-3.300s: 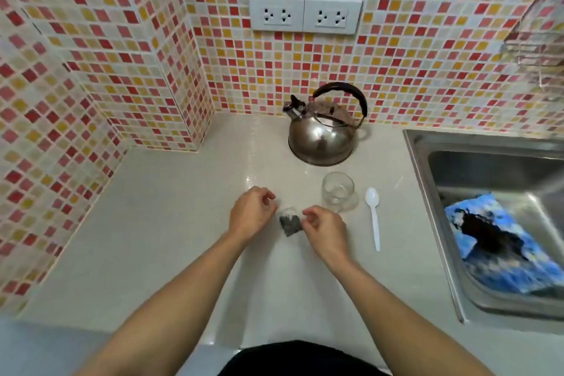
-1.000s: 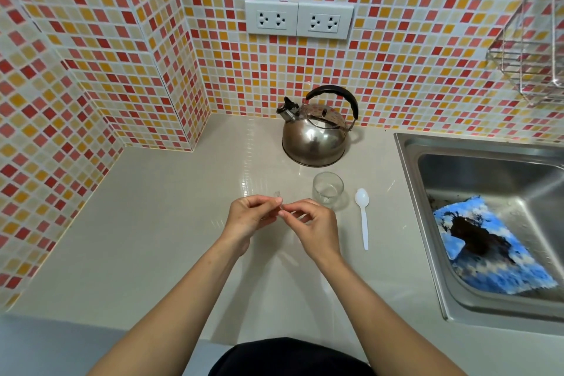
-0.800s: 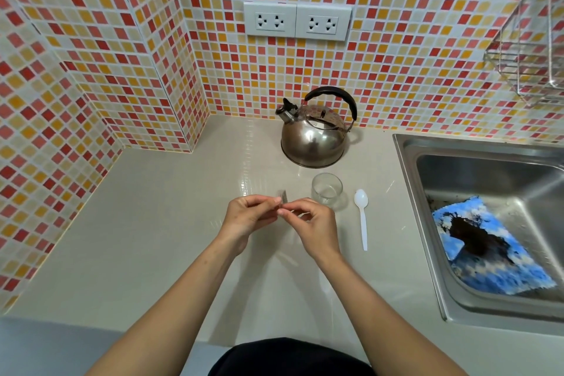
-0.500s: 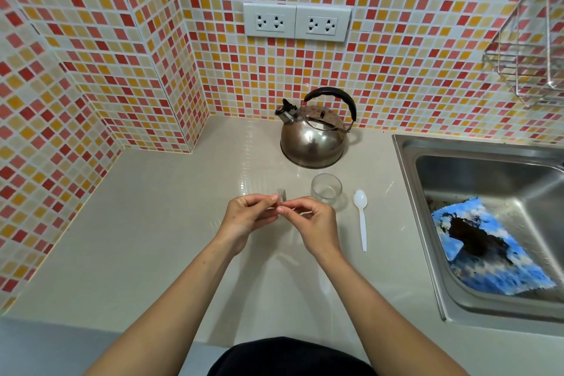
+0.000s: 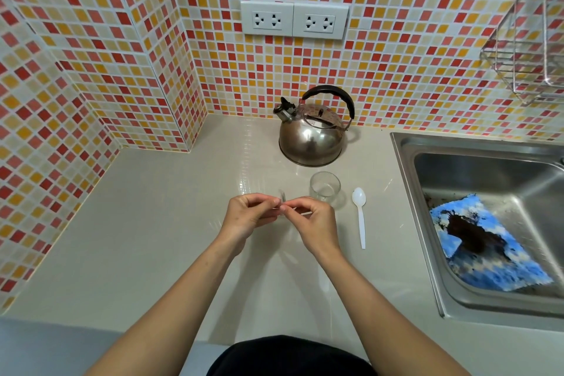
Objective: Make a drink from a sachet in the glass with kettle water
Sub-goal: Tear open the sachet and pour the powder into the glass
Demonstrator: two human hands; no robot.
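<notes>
Left hand (image 5: 250,217) and right hand (image 5: 311,221) each pinch the sachet (image 5: 283,197) by fingertips, held edge-on above the tabletop (image 5: 152,238). We judge it light, limp, tearable; grip near its top edge. Beyond: empty glass (image 5: 325,186), fragile; then the kettle (image 5: 314,134).

A home kitchen — mosaic wall tiles (image 5: 396,49) in red and yellow, a steel sink (image 5: 406,162), a kettle (image 5: 311,140) on the pale tabletop (image 5: 146,223), sockets (image 5: 294,20) above.
</notes>
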